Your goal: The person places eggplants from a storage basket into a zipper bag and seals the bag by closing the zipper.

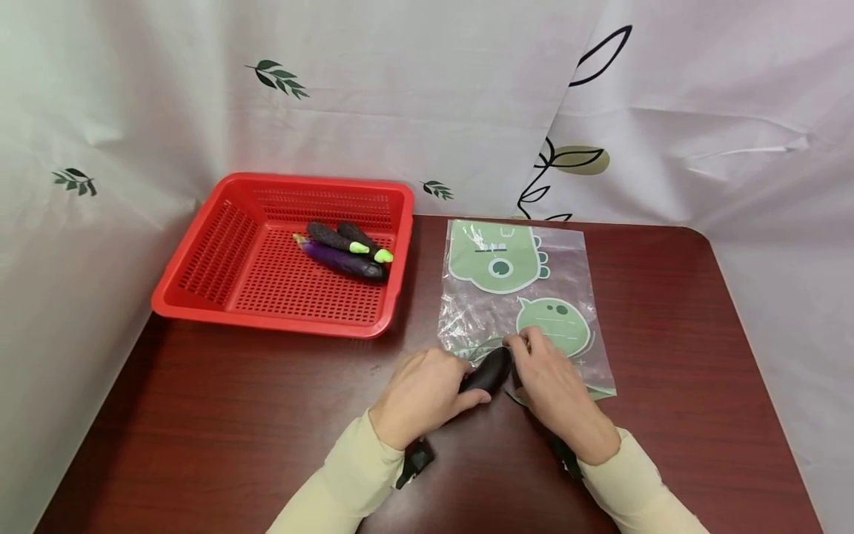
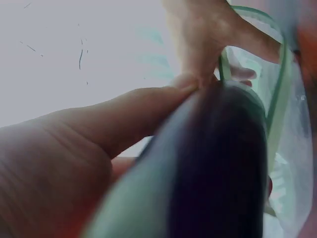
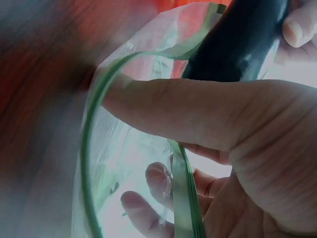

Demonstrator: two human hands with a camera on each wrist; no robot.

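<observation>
My left hand [image 1: 425, 389] grips a glossy dark purple eggplant [image 1: 492, 371] by its near part. The far tip points at the mouth of a clear zip bag [image 1: 563, 256] printed with green cartoon figures, which lies flat on the table. My right hand [image 1: 557, 386] holds the bag's near edge. In the right wrist view, its thumb [image 3: 168, 106] reaches inside the mouth and spreads the green-rimmed opening [image 3: 89, 148], with the other fingers curled behind the plastic. The eggplant's tip is beside that thumb, at the opening; the left wrist view shows it blurred and close.
A red perforated basket [image 1: 280, 325] stands at the back left. Inside it are a purple eggplant [image 1: 340, 259] and two dark, rough-skinned pieces with bright green ends [image 1: 383, 256]. Patterned white curtain [image 1: 373, 96] hangs along the table's back and sides.
</observation>
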